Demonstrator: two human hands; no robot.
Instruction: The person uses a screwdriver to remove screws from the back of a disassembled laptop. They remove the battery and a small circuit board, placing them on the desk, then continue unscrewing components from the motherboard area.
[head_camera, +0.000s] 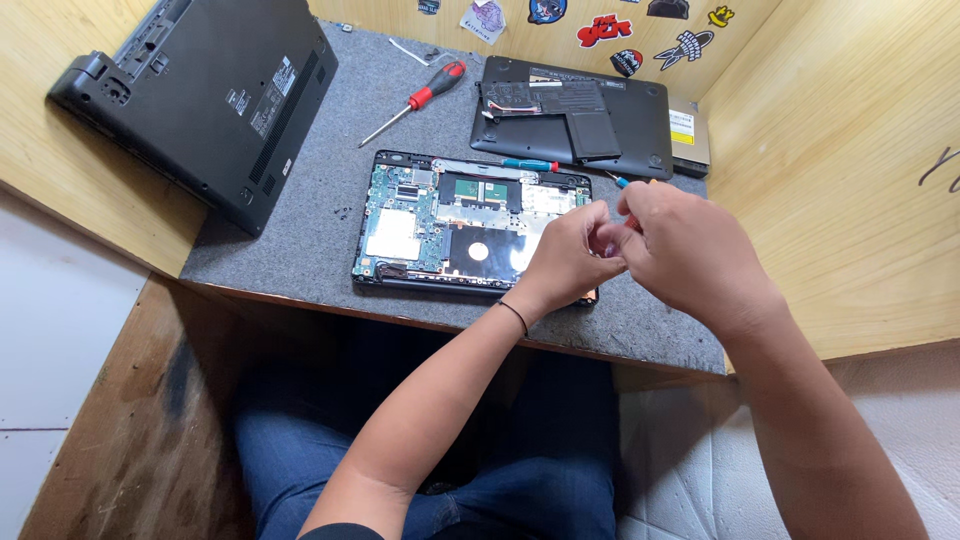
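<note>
Both hands meet over the near right corner of the opened black laptop base with its green circuit board laid bare (455, 220), which lies on the grey felt-covered desk (330, 215). The left hand (568, 257) has its grip pinched nearly closed, fingertips bunched against those of the right hand (690, 250); what sits between them is too small to tell. The right hand's grip is curled around a thin screwdriver with a blue and orange tip (622, 183), which pokes out on its far side. A small blue-handled screwdriver (530, 164) rests on the base's far edge. Farther off lie a red-handled screwdriver (425, 97), a removed black bottom cover (590, 115) and, far left, a closed black laptop (215, 90).
</note>
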